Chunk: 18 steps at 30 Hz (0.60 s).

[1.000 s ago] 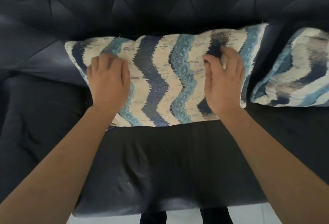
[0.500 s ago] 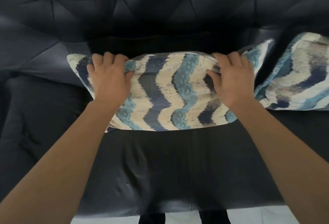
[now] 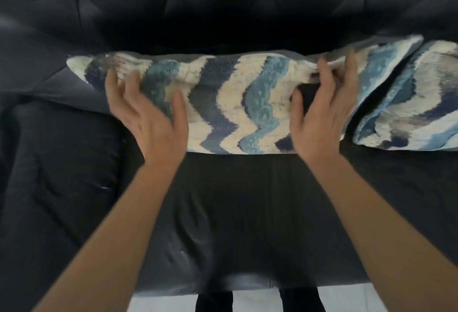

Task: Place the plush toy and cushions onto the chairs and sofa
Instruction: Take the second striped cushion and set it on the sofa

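Note:
A cushion (image 3: pixel 238 103) with blue, navy and cream zigzag stripes leans against the backrest of the black leather sofa (image 3: pixel 223 225). My left hand (image 3: pixel 146 113) is in front of the cushion's left part, blurred, with the fingers spread and nothing gripped. My right hand (image 3: pixel 322 113) is in front of its right part, fingers apart, and the fingertips reach up to the top edge. A second cushion (image 3: pixel 416 103) with the same pattern leans at the far right, touching the first one. No plush toy is in view.
The sofa's tufted backrest (image 3: pixel 223 9) fills the top. Its left armrest (image 3: pixel 57 175) lies beside the seat. A strip of white floor (image 3: pixel 255 299) and my dark trouser legs show below the seat's front edge.
My hands gripped the cushion's top edge half a second ago; now the fingers have opened and both hands have drawn back a little. The cushion stands more upright against the backrest.

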### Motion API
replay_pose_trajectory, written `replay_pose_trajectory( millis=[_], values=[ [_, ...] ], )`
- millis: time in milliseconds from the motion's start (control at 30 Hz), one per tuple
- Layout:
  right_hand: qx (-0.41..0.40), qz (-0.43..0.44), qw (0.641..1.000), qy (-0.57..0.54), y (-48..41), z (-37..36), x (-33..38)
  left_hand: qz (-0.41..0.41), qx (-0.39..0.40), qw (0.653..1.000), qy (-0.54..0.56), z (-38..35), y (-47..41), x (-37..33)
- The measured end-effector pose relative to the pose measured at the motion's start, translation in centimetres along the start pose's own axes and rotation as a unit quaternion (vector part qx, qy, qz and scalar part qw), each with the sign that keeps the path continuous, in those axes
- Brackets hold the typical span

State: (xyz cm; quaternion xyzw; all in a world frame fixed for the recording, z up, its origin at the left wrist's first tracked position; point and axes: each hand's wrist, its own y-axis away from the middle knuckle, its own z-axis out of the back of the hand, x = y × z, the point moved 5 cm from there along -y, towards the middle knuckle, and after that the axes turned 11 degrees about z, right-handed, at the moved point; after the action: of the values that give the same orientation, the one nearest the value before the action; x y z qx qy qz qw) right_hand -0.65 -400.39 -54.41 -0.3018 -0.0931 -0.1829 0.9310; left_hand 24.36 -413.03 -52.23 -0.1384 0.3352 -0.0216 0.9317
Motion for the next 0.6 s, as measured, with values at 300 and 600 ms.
replay_pose_trajectory(
  millis=[300,600],
  values=[
    [0.104,0.177,0.979,-0.008,9.3,-6.0,6.6,0.243,0.159,0.954,0.078,-5.3,5.3,6.2],
    [0.042,0.225,0.962,0.152,4.9,-9.6,-3.0,0.108,0.031,0.993,-0.02,-9.4,3.3,7.5]
  ],
)
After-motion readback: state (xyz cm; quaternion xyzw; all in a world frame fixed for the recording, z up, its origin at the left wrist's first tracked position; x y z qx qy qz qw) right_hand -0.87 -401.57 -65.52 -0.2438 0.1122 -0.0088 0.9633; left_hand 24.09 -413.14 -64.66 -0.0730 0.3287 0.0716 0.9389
